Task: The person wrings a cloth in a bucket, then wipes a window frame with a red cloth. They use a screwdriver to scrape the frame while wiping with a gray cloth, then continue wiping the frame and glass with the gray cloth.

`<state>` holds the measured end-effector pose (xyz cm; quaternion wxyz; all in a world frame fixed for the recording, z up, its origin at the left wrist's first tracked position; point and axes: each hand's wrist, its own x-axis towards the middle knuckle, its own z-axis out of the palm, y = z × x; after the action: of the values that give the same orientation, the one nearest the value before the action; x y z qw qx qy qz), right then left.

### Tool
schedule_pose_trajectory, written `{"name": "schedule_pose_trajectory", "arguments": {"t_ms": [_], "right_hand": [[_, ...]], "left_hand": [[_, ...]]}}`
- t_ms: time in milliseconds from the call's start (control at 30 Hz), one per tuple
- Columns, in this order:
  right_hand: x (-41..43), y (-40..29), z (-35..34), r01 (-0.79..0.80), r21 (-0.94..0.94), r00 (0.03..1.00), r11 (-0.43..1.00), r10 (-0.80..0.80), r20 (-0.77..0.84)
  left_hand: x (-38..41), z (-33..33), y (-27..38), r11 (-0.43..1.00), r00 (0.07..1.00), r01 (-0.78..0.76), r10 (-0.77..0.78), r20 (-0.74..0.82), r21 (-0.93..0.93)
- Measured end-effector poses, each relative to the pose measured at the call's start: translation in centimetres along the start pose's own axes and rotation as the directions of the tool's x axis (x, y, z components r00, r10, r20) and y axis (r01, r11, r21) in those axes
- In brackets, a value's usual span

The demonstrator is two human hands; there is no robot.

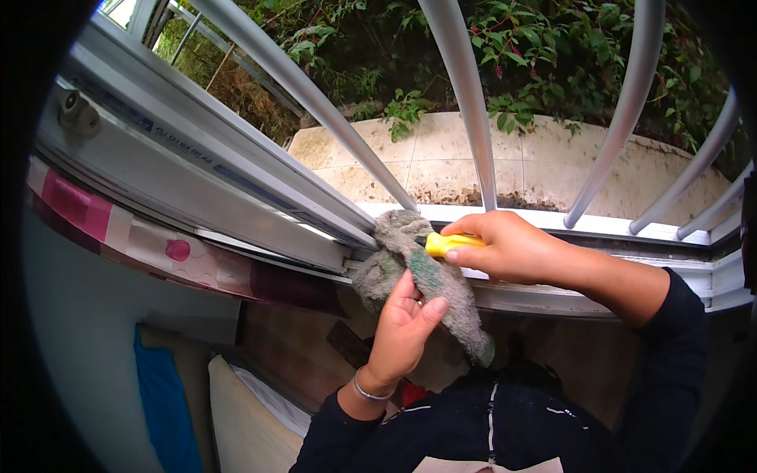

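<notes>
A yellow-handled tool (452, 243) is gripped in my right hand (505, 245), above the window sill; its dark shank points left into a grey cloth, and its tip is hidden. The fuzzy grey cloth (467, 310), with green patches, lies bunched over the left end of the window track (627, 251) and hangs down inside the room. My left hand (402, 337) is under and beside the hanging part, palm up, its fingertips at the cloth's edge. Whether those fingers pinch the cloth is not clear.
Round metal bars (464, 100) stand just outside the track. A sliding window frame (207, 195) is at the left, with a pink and purple patterned curtain (177, 249) along it. Below left are a blue cloth (165, 402) and a cream padded piece (251, 420). Plants grow outside.
</notes>
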<state>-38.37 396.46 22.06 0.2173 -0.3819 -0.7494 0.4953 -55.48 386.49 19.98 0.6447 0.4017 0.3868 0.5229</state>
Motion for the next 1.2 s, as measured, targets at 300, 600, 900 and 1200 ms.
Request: {"name": "schedule_pose_trajectory", "arguments": {"t_ms": [300,600,900,1200], "right_hand": [[1.5,-1.8,-0.8,-0.024,0.237,1.000,0.971,0.021,0.013],[2.6,0.5,-1.4,-0.182,0.235,0.971,0.955,0.137,0.193],[1.9,-0.3,-0.7,-0.037,0.136,0.999,0.990,0.032,0.045],[1.4,-1.1,-0.8,0.193,0.202,0.980,0.960,-0.180,-0.082]], "left_hand": [[0.6,-0.9,0.3,0.989,0.989,-0.136,0.139,-0.054,0.064],[0.9,-0.8,0.3,0.997,0.994,0.069,-0.072,-0.082,-0.036],[1.3,-0.9,0.4,0.992,0.987,0.119,-0.124,-0.099,-0.049],[1.7,0.1,0.8,0.998,0.984,-0.061,0.057,-0.166,-0.018]]}}
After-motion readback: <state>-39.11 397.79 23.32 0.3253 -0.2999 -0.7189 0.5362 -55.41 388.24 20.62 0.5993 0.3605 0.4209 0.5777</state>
